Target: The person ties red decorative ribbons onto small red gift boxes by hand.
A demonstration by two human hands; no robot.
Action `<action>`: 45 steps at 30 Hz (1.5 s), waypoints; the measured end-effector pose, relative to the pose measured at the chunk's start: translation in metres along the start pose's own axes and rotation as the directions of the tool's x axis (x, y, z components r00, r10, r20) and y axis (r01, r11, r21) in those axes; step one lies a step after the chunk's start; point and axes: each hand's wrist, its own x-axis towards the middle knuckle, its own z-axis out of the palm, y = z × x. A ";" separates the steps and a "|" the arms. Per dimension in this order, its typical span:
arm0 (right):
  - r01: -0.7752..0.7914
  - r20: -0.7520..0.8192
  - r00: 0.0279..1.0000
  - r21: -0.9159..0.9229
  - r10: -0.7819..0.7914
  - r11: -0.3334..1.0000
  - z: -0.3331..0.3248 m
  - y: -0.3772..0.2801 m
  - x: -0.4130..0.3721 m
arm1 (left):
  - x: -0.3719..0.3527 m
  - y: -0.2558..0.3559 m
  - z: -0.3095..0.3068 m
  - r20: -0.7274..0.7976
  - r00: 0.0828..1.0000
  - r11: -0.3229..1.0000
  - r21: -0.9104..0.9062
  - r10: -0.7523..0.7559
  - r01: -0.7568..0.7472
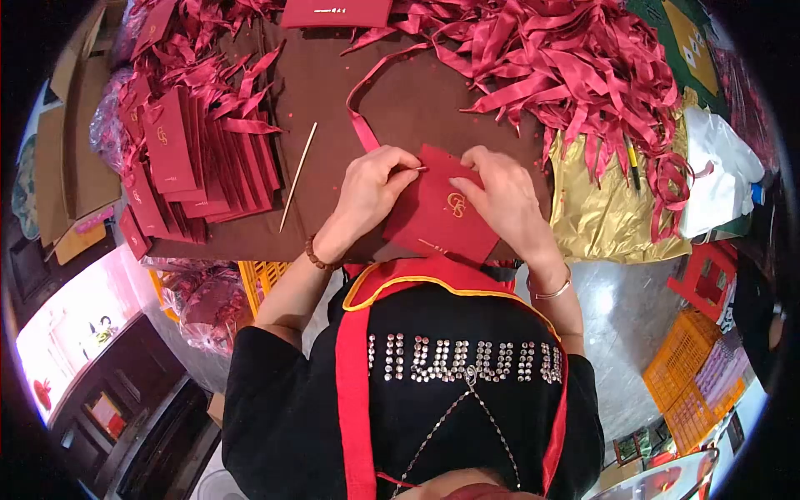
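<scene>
A flat red card [442,208] with a gold emblem lies at the table's front edge, slightly tilted, between my two hands. My left hand [372,190] is closed in a pinch at the card's upper left edge, with a tiny bit of red ribbon showing at the fingertips. From behind that hand a red satin ribbon [360,125] curves up the table. My right hand [506,193] grips the card's upper right side, thumb on the front face and fingers curled at the top edge.
Stacked red cards [171,158] with ribbons stand at the left, near a thin wooden stick [298,177]. A heap of red ribbons [575,67] covers the back right, beside gold wrapping [617,217] and a white plastic bag [718,167]. Another red card [337,12] lies at the far edge.
</scene>
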 end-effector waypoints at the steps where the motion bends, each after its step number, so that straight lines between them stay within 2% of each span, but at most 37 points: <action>1: 0.000 -0.001 1.000 0.001 0.000 1.000 0.000 0.001 0.001 | 0.000 -0.001 0.001 -0.011 0.999 0.999 0.035 0.036 -0.036; 3: -0.089 0.121 0.990 0.124 0.074 0.988 0.000 0.006 0.004 | -0.001 -0.004 0.007 -0.018 0.997 0.995 0.069 0.073 -0.072; 4: -0.092 0.121 0.990 0.124 0.077 0.988 -0.001 0.011 0.007 | -0.002 -0.006 0.011 -0.098 0.987 0.991 0.052 0.124 -0.119; 5: -0.211 0.243 0.958 0.229 0.155 0.950 -0.002 0.019 0.011 | -0.003 -0.006 0.014 -0.176 0.969 0.985 0.038 0.171 -0.167; 6: -0.336 0.367 0.905 0.314 0.212 0.888 -0.002 0.025 0.014 | -0.004 -0.004 0.013 -0.172 0.970 0.985 0.037 0.170 -0.166; 9: -0.367 0.412 0.891 0.411 0.189 0.835 -0.002 0.033 0.014 | -0.008 0.006 0.009 -0.182 0.975 0.988 0.106 0.129 -0.110; 11: -0.357 0.422 0.890 0.403 0.175 0.843 -0.002 0.035 0.014 | -0.008 0.007 0.006 -0.182 0.963 0.973 0.157 0.199 -0.171; 14: -0.345 0.397 0.907 0.509 0.140 0.788 0.004 0.042 0.012 | -0.008 0.001 0.007 -0.172 0.945 0.951 0.189 0.279 -0.246; 15: -0.341 0.400 0.907 0.519 0.130 0.784 0.006 0.045 0.012 | -0.010 0.002 0.008 -0.169 0.946 0.951 0.190 0.278 -0.245; 17: -0.341 0.401 0.908 0.529 0.125 0.777 0.006 0.045 0.010 | -0.012 0.005 0.012 -0.209 0.966 0.988 0.063 0.154 -0.144; 18: -0.359 0.409 0.903 0.540 0.135 0.761 0.004 0.042 0.009 | -0.012 0.005 0.012 -0.205 0.967 0.988 0.063 0.155 -0.145; 20: -0.377 0.416 0.897 0.551 0.146 0.744 0.003 0.040 0.008 | -0.011 0.005 0.012 -0.164 0.943 0.943 0.218 0.290 -0.252; 21: -0.412 0.442 0.884 0.580 0.154 0.702 0.004 0.041 0.007 | -0.009 0.006 0.012 -0.162 0.943 0.943 0.218 0.290 -0.252; 23: -0.446 0.467 0.870 0.606 0.159 0.659 0.005 0.040 0.007 | -0.004 0.010 0.014 -0.137 0.888 0.876 0.288 0.438 -0.388; 26: -0.412 0.446 0.882 0.579 0.150 0.704 0.005 0.038 0.007 | 0.000 0.011 0.021 -0.137 0.893 0.883 0.275 0.428 -0.380; 29: -0.460 0.523 0.840 0.543 0.146 0.702 -0.001 0.033 0.010 | 0.002 0.009 0.024 -0.131 0.902 0.892 0.262 0.411 -0.369; 34: -0.377 0.480 0.870 0.498 0.114 0.781 0.001 0.033 0.010 | 0.004 0.011 0.025 -0.131 0.910 0.899 0.263 0.394 -0.351; 45: -0.402 0.500 0.857 0.493 0.127 0.771 -0.001 0.030 0.010 | 0.004 0.009 0.028 -0.138 0.914 0.909 0.236 0.381 -0.343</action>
